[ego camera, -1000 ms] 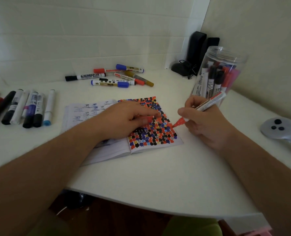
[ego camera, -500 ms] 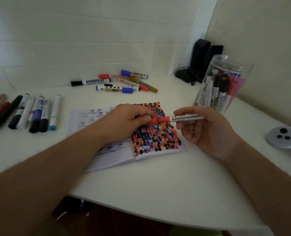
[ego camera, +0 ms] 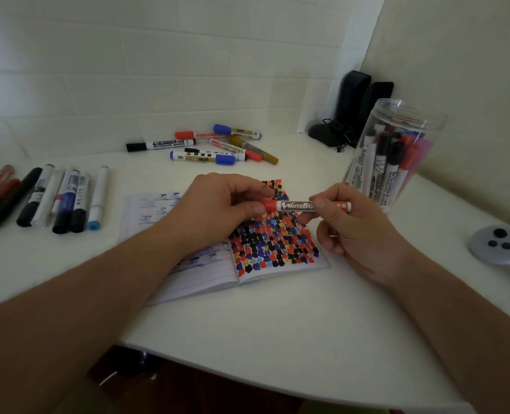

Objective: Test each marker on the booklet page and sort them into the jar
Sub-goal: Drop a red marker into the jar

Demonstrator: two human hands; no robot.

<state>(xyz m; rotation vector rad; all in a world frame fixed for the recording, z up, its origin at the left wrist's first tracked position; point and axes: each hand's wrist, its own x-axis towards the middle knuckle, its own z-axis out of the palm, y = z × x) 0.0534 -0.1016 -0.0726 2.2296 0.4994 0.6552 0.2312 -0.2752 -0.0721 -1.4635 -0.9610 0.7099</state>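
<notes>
Red-capped white marker point(ego camera: 295, 205) held in both hands: barrel reads "WHITEBO…", the rest covered by the right hand point(ego camera: 349, 222). Black-capped white marker point(ego camera: 161, 144) lying far on the desk: "WHITEBOARD MARKER". Labels on markers in the clear plastic jar point(ego camera: 397, 150): too blurred to read.

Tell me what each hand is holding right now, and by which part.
Both hold one red whiteboard marker above the booklet. The left hand pinches its red cap end; the right hand grips the barrel near the back end.
</notes>
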